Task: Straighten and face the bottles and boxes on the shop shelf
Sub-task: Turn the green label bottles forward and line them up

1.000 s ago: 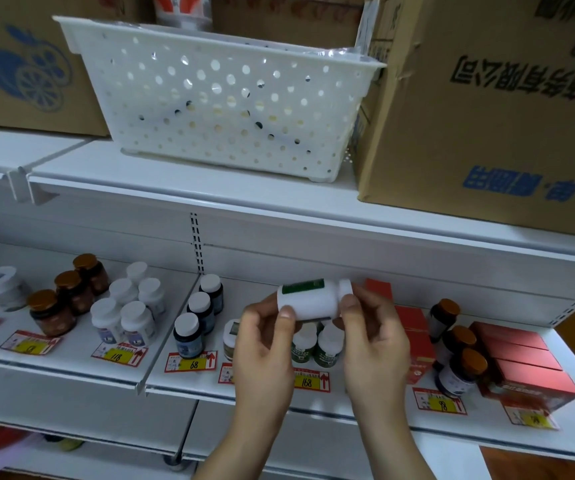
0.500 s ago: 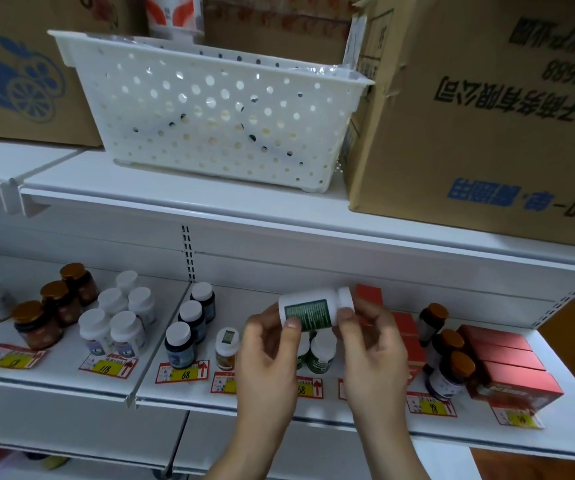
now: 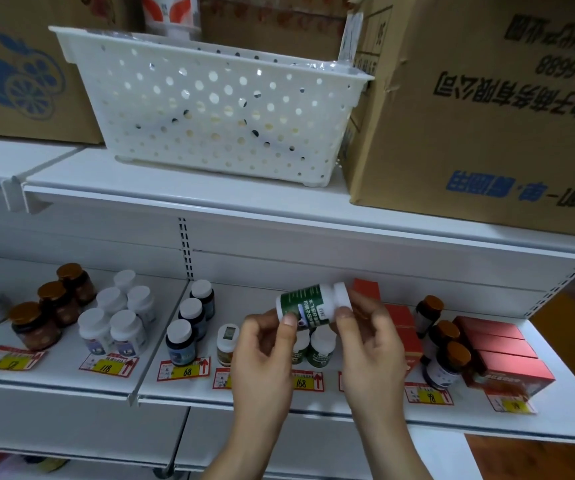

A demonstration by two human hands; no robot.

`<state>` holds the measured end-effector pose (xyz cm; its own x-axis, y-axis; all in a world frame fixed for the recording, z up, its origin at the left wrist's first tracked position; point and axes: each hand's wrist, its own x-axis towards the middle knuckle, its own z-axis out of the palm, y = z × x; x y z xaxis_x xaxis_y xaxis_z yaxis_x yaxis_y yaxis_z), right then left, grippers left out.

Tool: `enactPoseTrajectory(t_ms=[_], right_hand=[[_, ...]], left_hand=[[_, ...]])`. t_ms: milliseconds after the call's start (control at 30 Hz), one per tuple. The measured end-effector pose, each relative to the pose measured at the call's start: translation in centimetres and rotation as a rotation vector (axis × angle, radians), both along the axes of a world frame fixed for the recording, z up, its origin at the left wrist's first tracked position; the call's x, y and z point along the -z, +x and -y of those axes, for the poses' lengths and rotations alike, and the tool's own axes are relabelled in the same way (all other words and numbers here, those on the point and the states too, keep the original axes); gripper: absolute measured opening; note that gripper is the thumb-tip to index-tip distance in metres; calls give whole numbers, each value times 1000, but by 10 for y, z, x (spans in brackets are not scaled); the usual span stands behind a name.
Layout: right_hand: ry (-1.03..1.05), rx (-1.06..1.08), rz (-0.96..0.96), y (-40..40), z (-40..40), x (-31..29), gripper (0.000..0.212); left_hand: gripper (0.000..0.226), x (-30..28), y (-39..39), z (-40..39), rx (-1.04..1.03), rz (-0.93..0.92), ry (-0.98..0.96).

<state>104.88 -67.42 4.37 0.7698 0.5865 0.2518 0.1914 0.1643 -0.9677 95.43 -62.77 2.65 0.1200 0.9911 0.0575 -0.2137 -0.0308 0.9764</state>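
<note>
Currently, both forearms rise from the lower edge of the view, and the two hands meet in front of the lower shelf (image 3: 279,398). The left hand (image 3: 265,355) and the right hand (image 3: 371,344) hold one white bottle (image 3: 310,304) with a green label between them, above the shelf surface and clear of it. The bottle lies nearly horizontal, tilted slightly, with its white cap pointing right.

Left grip: thumb pressed on the label at the base end, remaining fingers curled behind the bottle. Right grip: thumb and fingertips pinching the cap end, palm turned toward the left hand. Both wrists are bent slightly inward.

Directly below the held bottle, two matching green-label bottles (image 3: 319,346) stand upright on the shelf behind a price tag (image 3: 308,382). A small bottle with a green-marked lid (image 3: 228,344) stands just left of the left hand. Dark bottles with white caps (image 3: 189,323) form a row further left. Red boxes (image 3: 402,327) sit behind the right hand. On the upper shelf, a white perforated basket (image 3: 216,109) stands beside a cardboard carton (image 3: 487,109).
</note>
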Motion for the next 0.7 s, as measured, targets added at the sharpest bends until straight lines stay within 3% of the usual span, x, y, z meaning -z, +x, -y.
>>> enactPoseTrajectory(t_ms=[233,500,700], right_hand=[[37,9,-15,-6,0,-1,26],[121,-11,-35,-12,2,-5,21],[145,-26,-7,-17,2,0,41]], left_hand=[[32,0,-3,-1,37,-10,2],[12,6,-5,-5,66,-75,-85],[21,5,-3,-8,201,-37,-270]])
